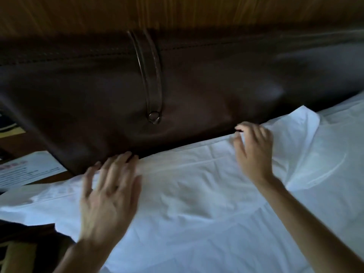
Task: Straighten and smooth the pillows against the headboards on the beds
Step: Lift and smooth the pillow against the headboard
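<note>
A white pillow (187,186) lies flat along the foot of a dark brown padded headboard (98,91). My left hand (109,196) rests palm down on the pillow's left part, fingers spread, fingertips close to the headboard. My right hand (254,150) lies on the pillow's far edge near the headboard, fingers curled into the fabric there. A second white pillow (325,158) overlaps to the right, one corner sticking up against the headboard. The view is blurred by motion.
A brown strap with a metal ring (153,115) hangs down the headboard. Wood panelling (177,10) runs above it. A printed paper (25,170) lies on a bedside surface at the left. Dark fabric (29,233) is at the lower left.
</note>
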The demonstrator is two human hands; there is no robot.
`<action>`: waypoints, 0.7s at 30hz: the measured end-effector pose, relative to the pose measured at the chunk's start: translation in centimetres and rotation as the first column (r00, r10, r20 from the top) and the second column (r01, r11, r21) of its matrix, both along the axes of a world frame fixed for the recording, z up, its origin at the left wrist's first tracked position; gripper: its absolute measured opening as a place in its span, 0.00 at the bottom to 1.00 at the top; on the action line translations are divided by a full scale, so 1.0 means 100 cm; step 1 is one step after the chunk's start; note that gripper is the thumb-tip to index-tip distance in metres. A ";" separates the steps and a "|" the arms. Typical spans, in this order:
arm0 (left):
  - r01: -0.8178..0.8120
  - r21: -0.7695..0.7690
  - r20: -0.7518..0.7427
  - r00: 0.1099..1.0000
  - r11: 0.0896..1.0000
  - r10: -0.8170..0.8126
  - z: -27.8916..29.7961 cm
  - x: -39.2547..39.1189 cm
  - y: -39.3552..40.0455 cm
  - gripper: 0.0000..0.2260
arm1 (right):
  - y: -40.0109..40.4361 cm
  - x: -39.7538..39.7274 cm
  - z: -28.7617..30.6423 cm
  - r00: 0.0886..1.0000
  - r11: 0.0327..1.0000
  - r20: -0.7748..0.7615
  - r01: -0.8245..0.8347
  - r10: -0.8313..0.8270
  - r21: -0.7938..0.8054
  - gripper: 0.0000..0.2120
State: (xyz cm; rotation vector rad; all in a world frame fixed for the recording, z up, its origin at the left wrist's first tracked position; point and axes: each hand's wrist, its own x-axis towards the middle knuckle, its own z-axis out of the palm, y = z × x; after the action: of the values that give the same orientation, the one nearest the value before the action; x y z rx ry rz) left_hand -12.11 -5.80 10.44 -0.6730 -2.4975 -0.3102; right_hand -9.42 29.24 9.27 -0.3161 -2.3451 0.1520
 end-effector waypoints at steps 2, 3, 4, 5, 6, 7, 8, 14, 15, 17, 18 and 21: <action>0.074 0.000 -0.001 0.997 0.997 -0.074 -0.007 0.020 0.024 0.20 | -0.051 0.020 -0.004 0.982 0.983 0.051 -0.181 0.183 -0.039 0.15; 0.120 -0.018 0.011 0.993 0.993 -0.120 -0.015 0.028 0.035 0.21 | -0.075 0.028 -0.012 0.963 0.969 0.109 -0.243 0.246 -0.043 0.17; 0.157 -0.041 0.029 0.987 0.987 -0.156 -0.024 0.032 0.042 0.21 | -0.092 0.032 -0.022 0.945 0.960 0.173 -0.276 0.278 -0.036 0.19; 0.175 -0.070 0.051 0.984 0.982 -0.172 -0.033 0.032 0.045 0.22 | -0.100 0.033 -0.033 0.933 0.958 0.220 -0.287 0.284 -0.017 0.20; 0.175 -0.102 0.074 0.983 0.979 -0.168 -0.041 0.028 0.043 0.23 | -0.098 0.031 -0.042 0.930 0.959 0.245 -0.284 0.273 0.011 0.20; 0.163 -0.130 0.097 0.984 0.978 -0.151 -0.047 0.022 0.038 0.24 | -0.086 0.029 -0.050 0.933 0.960 0.256 -0.274 0.253 0.052 0.21; 0.146 -0.151 0.111 0.985 0.978 -0.130 -0.052 0.016 0.031 0.24 | -0.067 0.028 -0.057 0.938 0.961 0.261 -0.260 0.228 0.098 0.21; 0.075 -0.254 0.060 0.996 0.964 -0.061 -0.052 -0.002 -0.017 0.25 | 0.048 0.045 -0.062 0.958 0.986 0.286 -0.036 -0.012 0.163 0.24; 0.060 -0.253 0.052 0.997 0.966 -0.048 -0.049 0.000 -0.020 0.25 | 0.053 0.048 -0.060 0.954 0.983 0.300 -0.048 -0.008 0.179 0.24; 0.040 -0.234 0.041 0.999 0.971 -0.031 -0.045 0.006 -0.021 0.23 | 0.052 0.052 -0.052 0.954 0.983 0.299 -0.048 -0.007 0.177 0.23; 0.025 -0.210 0.038 0.999 0.977 -0.017 -0.045 0.011 -0.019 0.23 | 0.048 0.056 -0.049 0.959 0.987 0.283 -0.027 -0.019 0.156 0.22; -0.014 -0.109 0.017 1.000 0.994 0.016 -0.048 0.030 0.000 0.22 | 0.010 0.072 -0.056 0.975 0.998 0.224 -0.025 0.013 0.049 0.22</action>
State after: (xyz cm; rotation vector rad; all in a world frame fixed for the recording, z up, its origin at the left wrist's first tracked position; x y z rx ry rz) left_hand -9.12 -5.83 5.62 -0.6964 -2.5495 -0.1762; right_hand -2.19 30.20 3.71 -0.2981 -2.5708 0.0674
